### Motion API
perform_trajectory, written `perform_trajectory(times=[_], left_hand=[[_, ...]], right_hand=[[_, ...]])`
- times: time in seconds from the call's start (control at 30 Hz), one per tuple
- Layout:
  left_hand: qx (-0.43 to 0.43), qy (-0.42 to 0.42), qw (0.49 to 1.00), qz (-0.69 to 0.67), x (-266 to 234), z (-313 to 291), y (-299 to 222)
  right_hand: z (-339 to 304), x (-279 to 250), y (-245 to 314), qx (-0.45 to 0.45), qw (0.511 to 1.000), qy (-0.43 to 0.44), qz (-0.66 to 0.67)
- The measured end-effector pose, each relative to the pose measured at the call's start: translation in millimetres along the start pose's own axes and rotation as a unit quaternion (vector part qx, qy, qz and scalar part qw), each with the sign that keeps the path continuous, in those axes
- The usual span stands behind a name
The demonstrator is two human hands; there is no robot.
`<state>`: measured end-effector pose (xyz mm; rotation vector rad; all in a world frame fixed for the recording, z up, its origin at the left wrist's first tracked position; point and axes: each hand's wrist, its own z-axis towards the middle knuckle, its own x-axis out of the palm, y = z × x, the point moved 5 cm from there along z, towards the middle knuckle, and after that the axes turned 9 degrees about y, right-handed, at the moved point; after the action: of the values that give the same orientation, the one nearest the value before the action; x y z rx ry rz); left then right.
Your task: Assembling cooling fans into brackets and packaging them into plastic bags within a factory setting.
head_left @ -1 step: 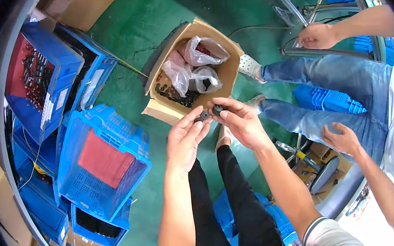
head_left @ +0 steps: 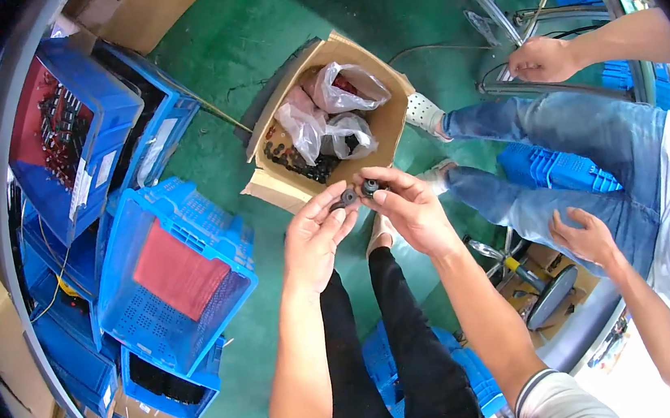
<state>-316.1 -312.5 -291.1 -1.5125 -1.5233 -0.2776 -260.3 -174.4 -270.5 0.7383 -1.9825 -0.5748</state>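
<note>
My left hand (head_left: 318, 231) pinches a small round black part (head_left: 344, 199) between thumb and fingers. Another small black part, cylindrical with a hole in its end (head_left: 370, 186), is gripped in the fingertips of my right hand (head_left: 411, 211). The two parts are close together, and fingers cover some of each. Just beyond my hands, an open cardboard box (head_left: 283, 183) stands on the floor. Inside it are clear plastic bags (head_left: 303, 126) and loose small black parts (head_left: 297, 161); red pieces show through one bag.
Blue crates are stacked at the left; an upper one (head_left: 116, 109) holds many small metal-and-red pieces. A tilted blue basket (head_left: 129, 312) contains a red sheet (head_left: 181, 270). At the right sits a person in jeans (head_left: 563, 128), one hand (head_left: 541, 60) near a metal frame.
The black part in my right hand has turned slightly. Otherwise my hands stay in place, and the other person's hands shift a little.
</note>
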Motion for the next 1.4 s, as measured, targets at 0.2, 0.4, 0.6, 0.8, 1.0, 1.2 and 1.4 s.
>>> perform_trajectory(times=[0.2,0.4,0.6,0.8,1.0,1.2,1.4], left_hand=[[0.076,-0.004,0.985,0.157,17.5,-7.2,-10.4],[0.115,-0.02,0.951,0.285,27.3,-21.4,-17.6],[0.148,-0.021,0.94,0.307,30.6,-23.3,-23.1],[0.054,-0.014,0.979,0.196,14.0,-21.5,-10.5],[0.031,-0.024,0.996,0.078,4.3,-15.8,9.4],[-0.057,-0.097,0.993,-0.042,-6.6,-19.0,42.3],[-0.09,-0.065,0.974,-0.197,-18.6,4.9,77.8]], right_hand=[[-6.1,13.5,10.5,-0.04,0.982,-0.049,-0.179],[-8.3,31.6,16.0,-0.1,0.953,-0.054,-0.28],[-12.3,37.4,17.4,-0.144,0.934,-0.084,-0.317],[-15.5,29.7,0.9,-0.057,0.978,-0.094,-0.176],[-27.5,27.4,-6.3,-0.041,0.984,-0.07,-0.158],[-37.5,23.6,-12.8,-0.017,0.949,-0.076,-0.306],[-41.3,49.6,-28.9,-0.037,0.865,-0.015,-0.5]])
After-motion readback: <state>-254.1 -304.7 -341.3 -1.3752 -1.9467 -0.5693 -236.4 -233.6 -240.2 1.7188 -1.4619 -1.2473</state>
